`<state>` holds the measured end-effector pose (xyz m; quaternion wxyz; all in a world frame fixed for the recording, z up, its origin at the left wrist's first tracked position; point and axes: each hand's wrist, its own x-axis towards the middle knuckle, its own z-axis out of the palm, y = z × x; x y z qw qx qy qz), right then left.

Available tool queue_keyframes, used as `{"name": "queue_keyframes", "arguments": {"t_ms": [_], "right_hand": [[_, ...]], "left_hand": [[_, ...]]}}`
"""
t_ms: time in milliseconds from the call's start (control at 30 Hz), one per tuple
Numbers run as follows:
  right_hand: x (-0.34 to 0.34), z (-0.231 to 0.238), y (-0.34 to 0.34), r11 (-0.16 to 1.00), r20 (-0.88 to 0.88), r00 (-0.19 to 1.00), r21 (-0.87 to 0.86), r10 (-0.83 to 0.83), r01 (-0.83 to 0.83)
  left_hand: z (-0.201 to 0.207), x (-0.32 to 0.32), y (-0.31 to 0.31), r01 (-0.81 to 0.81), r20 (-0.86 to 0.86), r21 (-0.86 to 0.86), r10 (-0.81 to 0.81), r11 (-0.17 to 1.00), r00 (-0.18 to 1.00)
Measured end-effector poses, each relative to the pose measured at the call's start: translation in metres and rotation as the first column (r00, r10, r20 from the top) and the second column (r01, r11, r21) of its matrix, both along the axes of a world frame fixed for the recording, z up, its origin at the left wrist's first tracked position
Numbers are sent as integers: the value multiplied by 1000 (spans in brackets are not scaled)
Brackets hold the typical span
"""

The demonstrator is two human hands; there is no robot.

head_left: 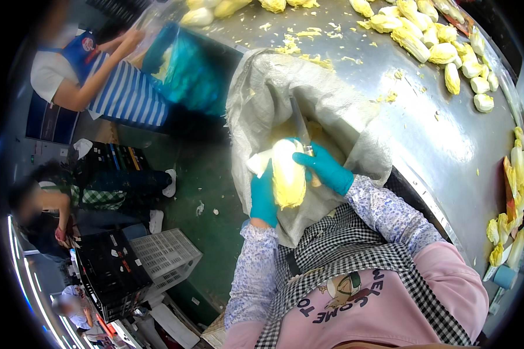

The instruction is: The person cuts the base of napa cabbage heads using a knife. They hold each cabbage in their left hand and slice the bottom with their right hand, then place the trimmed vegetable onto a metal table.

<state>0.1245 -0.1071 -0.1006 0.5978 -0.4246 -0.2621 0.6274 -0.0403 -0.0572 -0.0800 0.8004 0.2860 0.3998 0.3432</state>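
Cabbage (289, 177) in L fingers (265, 181), knife (299, 121) in R fingers (304, 159), 1 sack (247, 104) below

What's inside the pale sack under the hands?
Dim yellowish patches show in the sack, too unclear to name; the cabbage, knife and right hand hide part of its inside.

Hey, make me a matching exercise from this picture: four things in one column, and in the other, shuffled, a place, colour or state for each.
Things:
1. Held cabbage
2. Knife
3. Woven sack
4. Metal table

Descriptions:
A. Whitish, with its mouth open
B. Strewn with yellowish leaf scraps
C. Yellow and white, held against the left hand
D. Gripped in the right hand

Pairs: 1-C, 2-D, 3-A, 4-B.
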Motion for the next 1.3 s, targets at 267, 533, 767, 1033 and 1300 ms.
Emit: {"name": "queue_keyframes", "arguments": {"t_ms": [267,533,767,1033,1300], "right_hand": [[4,-15,4,976,240,948,110,-210,189],[-2,-22,0,975,301,934,169,-191,145],[2,-27,-4,995,669,738,90,-92,42],[7,-20,-1,991,412,911,128,-12,-45],[0,-16,-7,982,423,903,121,79,-143]], "left_hand": [[-2,9,-7,316,-616,637,217,703,757],[-13,7,-16,63,-47,127,-57,990,997],[-16,2,-18,-7,259,-121,38,993,965],[-21,-4,-28,-36,-54,93,41,995,998],[-20,-11,-37,-79,46,32,78,996,996]]}}
